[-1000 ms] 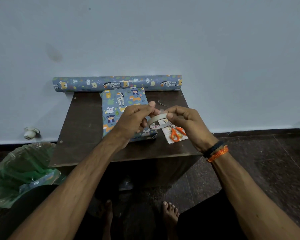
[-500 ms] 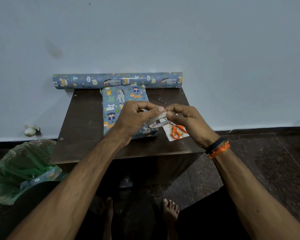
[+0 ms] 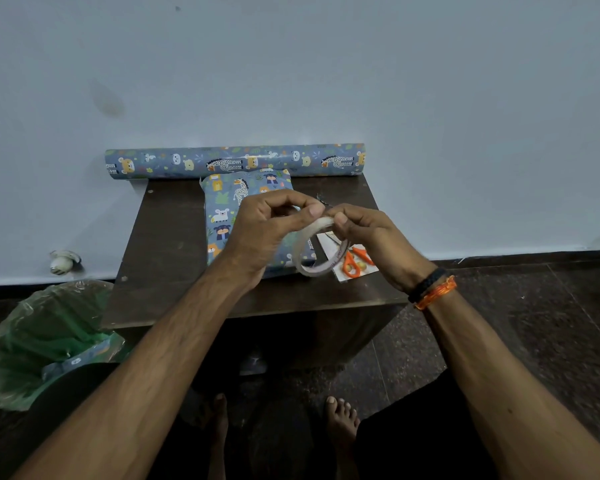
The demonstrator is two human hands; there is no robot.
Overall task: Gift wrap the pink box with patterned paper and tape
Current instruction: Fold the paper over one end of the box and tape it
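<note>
Above the dark surface (image 3: 174,237), both hands pinch the tape roll (image 3: 317,249): the left hand (image 3: 267,230) and right hand (image 3: 371,237) meet fingertip to fingertip at its upper rim (probably picking for the loose end). Just behind and under the left hand lies the wrapped box (image 3: 229,209), its long axis running away toward the wall.

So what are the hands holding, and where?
Both hold the tape roll above the table. The left hand and right hand pinch its top rim, where their fingertips meet.
</note>
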